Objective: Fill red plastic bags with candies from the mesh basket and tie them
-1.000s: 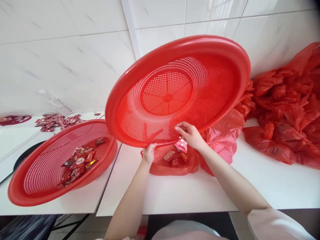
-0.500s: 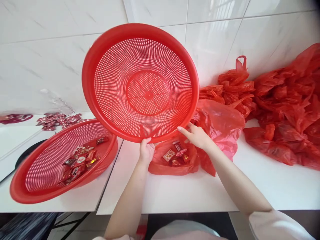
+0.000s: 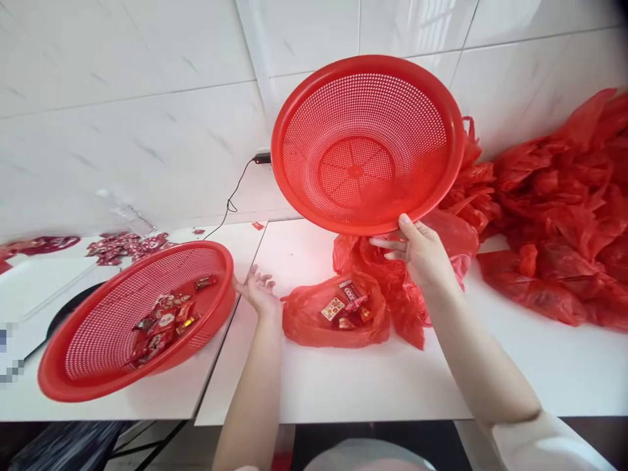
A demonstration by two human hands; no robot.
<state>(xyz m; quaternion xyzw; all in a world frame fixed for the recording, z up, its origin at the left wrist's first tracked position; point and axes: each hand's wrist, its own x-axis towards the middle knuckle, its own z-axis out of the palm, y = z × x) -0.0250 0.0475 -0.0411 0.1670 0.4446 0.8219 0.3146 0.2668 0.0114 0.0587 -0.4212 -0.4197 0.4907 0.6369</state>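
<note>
A red plastic colander basket [image 3: 356, 173] with nothing in it is tilted toward me above the table. My right hand [image 3: 424, 252] grips its lower right rim, thumb inside and fingers underneath. Palm up and fingers spread, my left hand [image 3: 260, 291] is close to the right rim of a second red basket [image 3: 210, 330]; whether it touches that rim I cannot tell. Wrapped sweets [image 3: 164, 320] lie in this second basket. Between my arms sits an opened red plastic bag [image 3: 304, 320] with several packaged snacks [image 3: 350, 304] inside.
Heaped red plastic bags [image 3: 564, 216] fill the right side, against the tiled wall [image 3: 147, 150]. More small red packets [image 3: 125, 247] lie at the back left. A black cable [image 3: 235, 190] runs down the wall. A seam splits the white tabletop [image 3: 392, 386].
My left hand has let go of the held basket and moved left toward the other basket. In my right hand, the held basket has shifted right and tilted differently, uncovering the cable.
</note>
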